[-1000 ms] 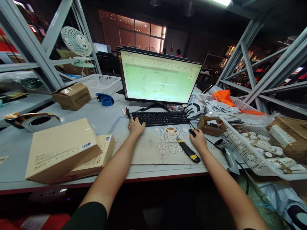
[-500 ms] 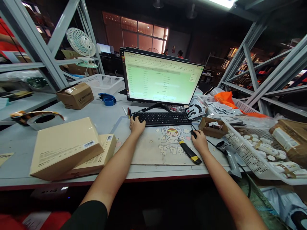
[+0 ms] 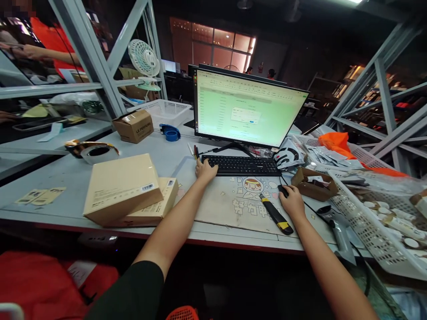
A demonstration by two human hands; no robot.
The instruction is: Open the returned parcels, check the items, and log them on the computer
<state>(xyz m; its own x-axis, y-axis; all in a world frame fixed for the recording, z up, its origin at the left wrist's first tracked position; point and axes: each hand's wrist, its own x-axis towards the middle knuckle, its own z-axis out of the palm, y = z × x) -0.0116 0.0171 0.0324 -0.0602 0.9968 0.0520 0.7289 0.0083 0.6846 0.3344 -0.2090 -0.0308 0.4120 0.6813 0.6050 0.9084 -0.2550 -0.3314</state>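
My left hand [image 3: 205, 170] rests on the left end of the black keyboard [image 3: 243, 165], fingers spread over the keys. On the desk mat [image 3: 227, 200], my right hand [image 3: 292, 199] is closed over a black computer mouse [image 3: 283, 191]. A black and yellow utility knife [image 3: 276, 215] lies on the mat just left of that hand. Behind the keyboard stands a monitor [image 3: 247, 106] showing a green spreadsheet with a small pop-up box in its middle. Two cream boxes [image 3: 122, 186], one stacked askew on the other, lie left of my left forearm.
A handheld scanner [image 3: 342, 240] and a small open carton [image 3: 313, 183] lie to the right, beside a white basket [image 3: 370, 235] of bottles. Tape rolls [image 3: 99, 153], a brown carton [image 3: 134, 126] and a fan [image 3: 144, 58] are at left. Another person in orange [image 3: 53, 40] is beyond the frame.
The view has turned left, so everything sits further right in the picture. A pop-up box has appeared on the monitor. Both hands stay at the keyboard and mouse.
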